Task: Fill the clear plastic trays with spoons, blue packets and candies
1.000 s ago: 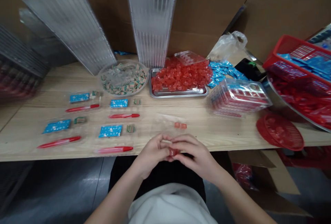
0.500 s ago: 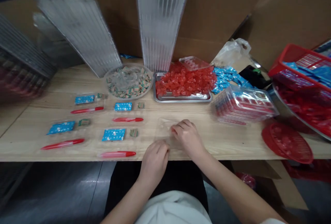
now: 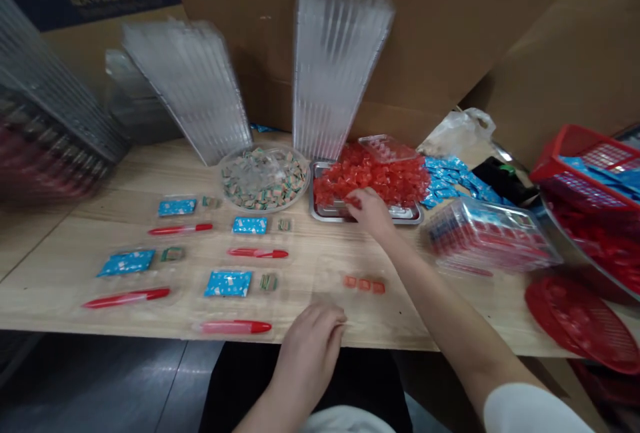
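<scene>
My left hand [image 3: 314, 340] is closed, its fingertips at the near-left edge of a clear plastic blister tray [image 3: 327, 280] lying on the table. Three small red translucent pieces [image 3: 365, 284] sit in a row in that tray. My right hand [image 3: 371, 213] reaches over the near edge of a metal tray [image 3: 327, 212] heaped with red pieces [image 3: 385, 176]. Its fingers are pinched at the front of the heap; what is between them is too small and blurred to make out. To the left lie several clear blisters, each with a blue packet [image 3: 228, 284], a wrapped green-and-tan piece [image 3: 269, 282] and a red pen-shaped item [image 3: 235, 327].
A round clear dish [image 3: 265, 176] of small wrapped pieces stands beside the metal tray. Behind rise stacks of clear blisters [image 3: 337, 66]. To the right are stacked filled blisters [image 3: 493, 233], blue packets [image 3: 447, 176], a red basket [image 3: 575, 153] and a shallow red basket [image 3: 583, 323].
My right hand has moved from the clear blister tray up to the red heap, leaving three red pieces showing in the blister. My left hand stays at the blister's near edge. The view has shifted.
</scene>
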`<act>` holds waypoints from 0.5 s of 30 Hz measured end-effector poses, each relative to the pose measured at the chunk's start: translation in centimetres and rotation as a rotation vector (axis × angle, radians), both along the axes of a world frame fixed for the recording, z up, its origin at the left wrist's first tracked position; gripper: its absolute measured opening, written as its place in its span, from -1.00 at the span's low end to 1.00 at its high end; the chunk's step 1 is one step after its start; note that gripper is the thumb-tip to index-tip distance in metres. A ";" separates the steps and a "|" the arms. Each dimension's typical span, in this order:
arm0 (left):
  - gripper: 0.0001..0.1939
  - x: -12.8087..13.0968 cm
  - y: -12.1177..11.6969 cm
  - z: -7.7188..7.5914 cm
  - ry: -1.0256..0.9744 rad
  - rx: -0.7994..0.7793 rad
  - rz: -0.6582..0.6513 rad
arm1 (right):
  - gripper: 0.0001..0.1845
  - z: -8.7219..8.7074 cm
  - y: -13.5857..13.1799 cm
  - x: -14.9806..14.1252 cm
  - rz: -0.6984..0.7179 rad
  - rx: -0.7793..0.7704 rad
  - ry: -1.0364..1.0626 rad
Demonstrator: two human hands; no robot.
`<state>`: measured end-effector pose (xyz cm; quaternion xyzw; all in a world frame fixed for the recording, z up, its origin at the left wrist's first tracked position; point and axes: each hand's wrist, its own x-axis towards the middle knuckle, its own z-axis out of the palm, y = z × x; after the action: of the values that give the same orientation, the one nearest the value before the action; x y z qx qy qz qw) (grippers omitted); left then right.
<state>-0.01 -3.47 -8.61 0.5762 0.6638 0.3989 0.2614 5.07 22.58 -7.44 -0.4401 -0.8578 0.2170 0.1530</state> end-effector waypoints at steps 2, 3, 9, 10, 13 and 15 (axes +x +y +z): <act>-0.85 -0.9 1.0 1.0 -0.161 0.035 0.108 | -0.86 1.0 -2.0 1.1 0.056 -0.327 0.294; -0.84 -1.5 1.8 1.4 -0.261 0.052 0.174 | -0.83 1.7 -3.3 1.8 0.099 -0.510 0.422; -0.73 -3.4 5.8 2.1 -0.605 0.118 0.127 | -0.74 4.1 -10.3 5.0 0.130 -0.982 0.572; -0.74 -3.3 5.8 2.0 -0.591 0.110 0.102 | -0.75 4.0 -11.0 5.3 0.112 -0.990 0.575; -0.75 -2.5 5.4 1.8 -0.671 0.047 0.119 | -0.74 3.3 -12.2 5.8 0.087 -0.942 0.574; -0.79 -1.8 5.0 1.8 -0.768 0.012 0.189 | -0.74 3.1 -12.8 6.0 0.107 -0.845 0.534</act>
<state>-1.82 1.52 -6.79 0.3230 0.5654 0.6115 0.4495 11.12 9.74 -4.33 -0.3483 -0.6472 0.6579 0.1645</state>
